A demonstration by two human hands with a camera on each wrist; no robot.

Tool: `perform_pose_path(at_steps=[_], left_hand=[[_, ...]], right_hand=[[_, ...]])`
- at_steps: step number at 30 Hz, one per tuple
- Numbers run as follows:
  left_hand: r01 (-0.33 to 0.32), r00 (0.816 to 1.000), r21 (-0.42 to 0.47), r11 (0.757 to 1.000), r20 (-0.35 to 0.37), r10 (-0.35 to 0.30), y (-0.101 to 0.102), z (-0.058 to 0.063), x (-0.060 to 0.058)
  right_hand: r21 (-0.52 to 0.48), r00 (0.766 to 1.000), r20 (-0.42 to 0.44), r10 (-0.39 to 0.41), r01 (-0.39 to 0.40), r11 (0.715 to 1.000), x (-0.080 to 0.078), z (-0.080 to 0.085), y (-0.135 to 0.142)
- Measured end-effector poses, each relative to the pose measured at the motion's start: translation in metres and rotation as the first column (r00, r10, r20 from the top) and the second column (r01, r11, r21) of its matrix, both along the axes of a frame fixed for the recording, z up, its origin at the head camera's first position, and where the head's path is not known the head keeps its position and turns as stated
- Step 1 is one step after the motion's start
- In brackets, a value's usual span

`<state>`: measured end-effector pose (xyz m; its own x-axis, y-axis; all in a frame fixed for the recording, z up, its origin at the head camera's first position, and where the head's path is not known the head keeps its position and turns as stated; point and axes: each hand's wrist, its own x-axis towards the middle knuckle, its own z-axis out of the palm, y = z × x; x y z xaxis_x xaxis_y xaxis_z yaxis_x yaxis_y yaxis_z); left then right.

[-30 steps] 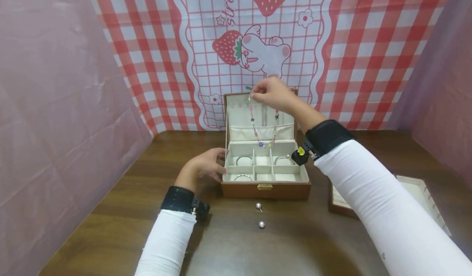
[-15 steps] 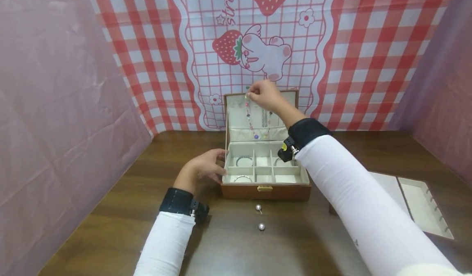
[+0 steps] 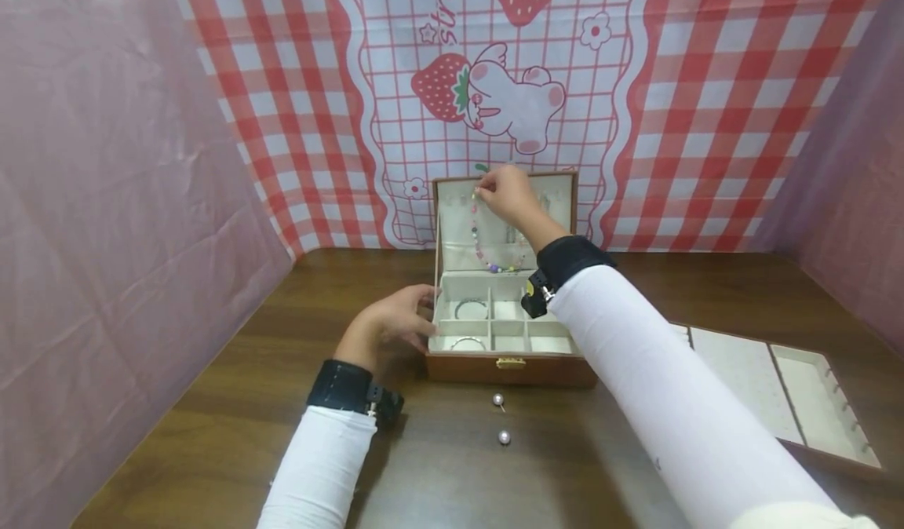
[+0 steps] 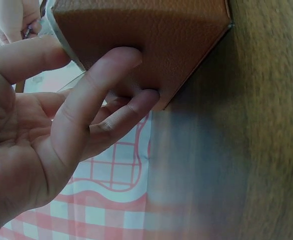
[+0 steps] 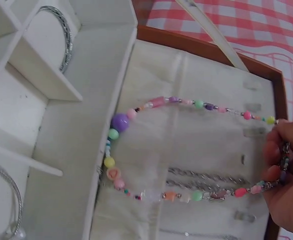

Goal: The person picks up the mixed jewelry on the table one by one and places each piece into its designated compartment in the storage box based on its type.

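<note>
My right hand (image 3: 510, 194) pinches a colourful bead necklace (image 5: 120, 122) near the top of the raised lid (image 3: 452, 238). The loop hangs down in front of the cream lining, its large purple bead lowest, close to the lid's foot. Part of the string lies bunched inside the fingers in the right wrist view. At the left side of the brown jewelry box (image 3: 466, 369), my left hand (image 3: 394, 315) rests its fingertips on the leather wall, and one finger reaches the rim. Silver chains (image 5: 206, 176) hang on the lid behind the beads.
Silver bracelets (image 3: 471, 309) lie in the box's left compartments. Two pearl earrings (image 3: 498, 400) lie on the wooden table in front of the box. A lined tray (image 3: 749, 380) sits at the right, partly covered by the right sleeve. A checkered cloth (image 3: 706, 121) hangs behind.
My right hand has moved left and slightly down, carrying the necklace closer to the lid. More of the tray shows beside the sleeve. My left hand stays at the box.
</note>
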<state>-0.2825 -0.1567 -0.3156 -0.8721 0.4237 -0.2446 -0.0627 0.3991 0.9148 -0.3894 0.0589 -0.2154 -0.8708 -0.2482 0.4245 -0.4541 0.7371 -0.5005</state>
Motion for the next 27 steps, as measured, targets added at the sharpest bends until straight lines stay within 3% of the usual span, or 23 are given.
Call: perform_pose_path(at_steps=[5,9,13,27], left_hand=[[0.009,1.0,0.0,1.0,0.002,-0.009,0.003,0.001,0.001],[0.001,1.0,-0.008,1.0,0.001,-0.001,0.004,0.001,0.002],[-0.004,1.0,-0.008,1.0,0.0,0.004,0.004,0.001,0.002],[-0.006,1.0,-0.009,1.0,-0.001,0.006,-0.002,0.0,0.0]], right_hand=[[0.064,0.991,-0.057,-0.122,0.126,0.99,-0.002,-0.007,-0.002],[0.073,0.981,-0.079,-0.175,0.181,0.981,-0.002,-0.01,0.0],[0.069,0.981,-0.061,-0.185,0.189,0.98,0.0,-0.011,0.002],[0.197,0.992,-0.018,-0.125,0.127,0.972,0.007,-0.021,0.014]])
